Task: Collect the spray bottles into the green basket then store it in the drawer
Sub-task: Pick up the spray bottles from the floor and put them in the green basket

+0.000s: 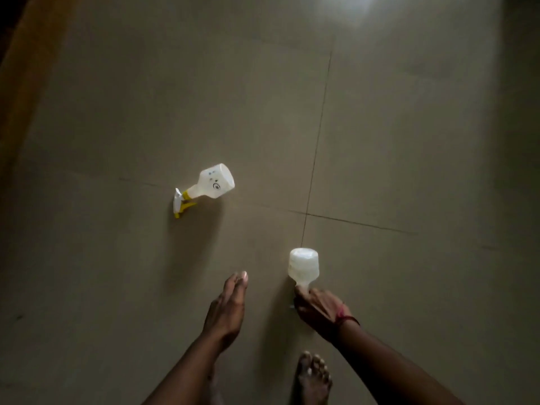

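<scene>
A: On the floor (117,112), far-left of the hands, lies the spray bottle (209,186); its nozzle points near-left.

B: Yes; the left hand (226,309) is nearer and spread empty; the right hand (320,309) grasps another bottle (304,266).

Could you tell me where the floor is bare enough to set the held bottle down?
Bare floor lies right of the vertical tile seam and above the lying spray bottle. It is tighter between the left hand, the right hand and the foot.

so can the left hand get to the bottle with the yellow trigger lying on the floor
Probably yes. The left hand is empty, its fingers stretched toward the yellow-trigger bottle, with only bare floor between. It still lies some way ahead, so a further reach looks needed.
</scene>
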